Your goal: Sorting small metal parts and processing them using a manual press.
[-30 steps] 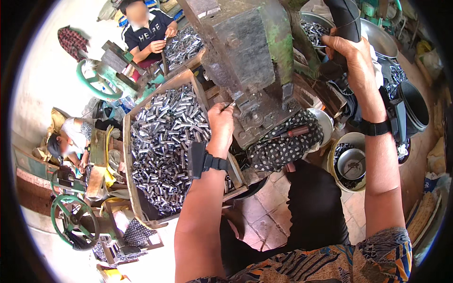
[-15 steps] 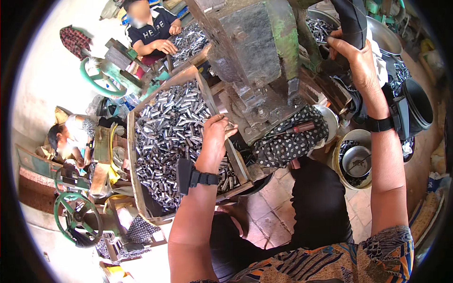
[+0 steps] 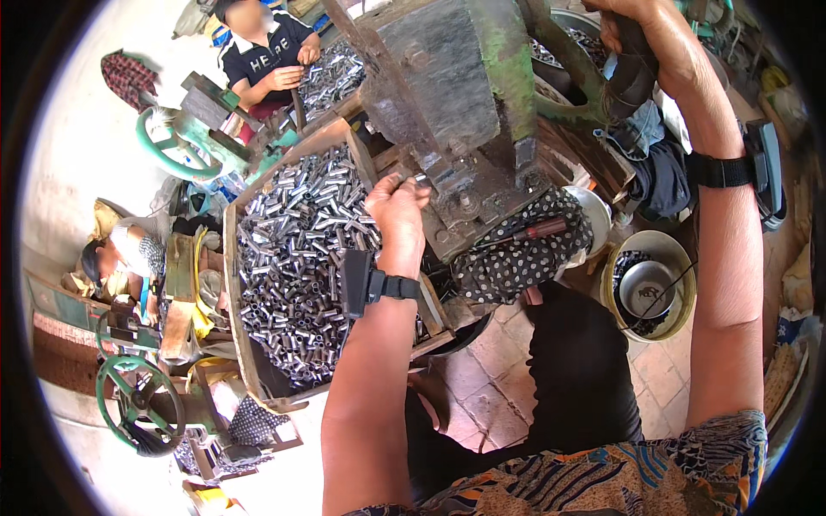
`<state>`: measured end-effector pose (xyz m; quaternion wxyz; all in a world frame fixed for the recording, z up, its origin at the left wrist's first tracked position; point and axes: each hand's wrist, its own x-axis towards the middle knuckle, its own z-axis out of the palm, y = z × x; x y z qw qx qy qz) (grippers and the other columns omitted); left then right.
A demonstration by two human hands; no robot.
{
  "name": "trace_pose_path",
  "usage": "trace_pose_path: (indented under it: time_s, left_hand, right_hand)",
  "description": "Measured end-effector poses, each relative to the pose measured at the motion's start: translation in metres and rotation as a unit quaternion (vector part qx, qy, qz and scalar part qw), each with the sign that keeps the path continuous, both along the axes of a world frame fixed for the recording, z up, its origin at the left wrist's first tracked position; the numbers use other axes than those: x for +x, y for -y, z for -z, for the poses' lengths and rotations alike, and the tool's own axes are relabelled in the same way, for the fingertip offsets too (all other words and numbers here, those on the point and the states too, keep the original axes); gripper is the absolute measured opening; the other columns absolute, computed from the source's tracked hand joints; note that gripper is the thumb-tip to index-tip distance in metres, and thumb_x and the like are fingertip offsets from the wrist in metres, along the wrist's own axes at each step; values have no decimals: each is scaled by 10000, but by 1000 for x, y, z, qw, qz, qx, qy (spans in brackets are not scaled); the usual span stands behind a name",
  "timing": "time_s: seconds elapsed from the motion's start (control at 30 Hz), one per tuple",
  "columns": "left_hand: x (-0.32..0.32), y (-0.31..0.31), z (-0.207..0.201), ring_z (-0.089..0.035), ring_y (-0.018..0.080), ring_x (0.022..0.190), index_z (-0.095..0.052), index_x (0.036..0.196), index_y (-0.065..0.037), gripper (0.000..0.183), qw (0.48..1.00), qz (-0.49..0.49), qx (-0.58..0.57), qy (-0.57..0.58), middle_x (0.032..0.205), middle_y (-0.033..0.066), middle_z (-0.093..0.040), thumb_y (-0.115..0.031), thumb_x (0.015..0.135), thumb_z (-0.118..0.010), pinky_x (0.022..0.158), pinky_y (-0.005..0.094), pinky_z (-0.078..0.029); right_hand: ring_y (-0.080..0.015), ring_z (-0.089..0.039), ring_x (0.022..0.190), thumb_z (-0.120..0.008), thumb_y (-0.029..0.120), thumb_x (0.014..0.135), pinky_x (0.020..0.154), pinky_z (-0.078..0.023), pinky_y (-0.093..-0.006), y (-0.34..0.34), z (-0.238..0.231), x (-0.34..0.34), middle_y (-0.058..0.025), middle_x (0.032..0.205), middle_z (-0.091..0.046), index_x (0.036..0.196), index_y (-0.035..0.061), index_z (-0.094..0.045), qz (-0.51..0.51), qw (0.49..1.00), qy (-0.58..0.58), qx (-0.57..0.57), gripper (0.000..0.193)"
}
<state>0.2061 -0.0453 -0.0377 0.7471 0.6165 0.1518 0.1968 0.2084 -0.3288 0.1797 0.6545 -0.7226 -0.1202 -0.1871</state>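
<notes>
The right hand (image 3: pixel 661 36), closed round a black wrapped lever (image 3: pixel 635 76), has been moved forward, while a silvery metal piece (image 3: pixel 422 180) is pinched in the left hand (image 3: pixel 397 215) at the left edge of a dark steel base (image 3: pixel 447 242) fronted by dotted black cloth (image 3: pixel 514 268).

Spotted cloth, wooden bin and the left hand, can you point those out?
Spotted cloth (image 3: pixel 508 267), head view: on its dotted fabric.
Wooden bin (image 3: pixel 233 292), head view: on its left wall.
Left hand (image 3: pixel 397 212), head view: back of the hand.
</notes>
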Motion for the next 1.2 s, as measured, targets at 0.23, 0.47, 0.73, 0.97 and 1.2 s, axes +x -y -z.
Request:
trace_pose_path:
  time_s: [0.23,0.47,0.73,0.97,1.2]
  left_hand:
    - [1,11,9,-581,134,539,-572,990,56,173,1000,15,25,0,777,75,-606,62,817,-579,446,226,-452]
    - [6,16,5,-565,119,525,-534,1091,97,275,995,30,84,-46,774,84,-601,42,825,-577,421,216,-422]
    - [-19,-8,-7,-576,138,505,-558,1020,74,226,997,18,57,-56,779,93,-606,8,806,-594,383,224,-396]
    - [-85,-35,8,-609,162,634,-598,1018,64,242,973,51,216,-64,849,103,-656,-41,800,-609,568,269,-475]
    - [-159,-104,-7,-592,273,859,-632,1000,-21,251,846,-46,522,-99,951,120,-619,-118,768,-645,780,361,-438]
  right_hand:
    - [-89,-492,564,-651,264,773,551,-369,-240,25,61,23,-10,617,-546,834,39,-602,7,992,91,-87,238]
    - [-98,-542,650,-693,174,704,631,-417,-250,6,116,17,-6,647,-590,814,24,-628,124,987,98,39,197]
    - [-116,-523,636,-654,137,763,627,-401,-251,3,90,11,-37,689,-555,891,8,-569,40,998,45,18,201]
    - [-129,-558,752,-706,237,739,739,-439,-256,-9,142,8,-43,832,-616,927,-2,-617,121,990,52,55,318]
    - [-130,-521,904,-598,104,804,824,-397,-253,-20,159,-24,-22,985,-592,1115,6,-561,78,985,23,155,328]
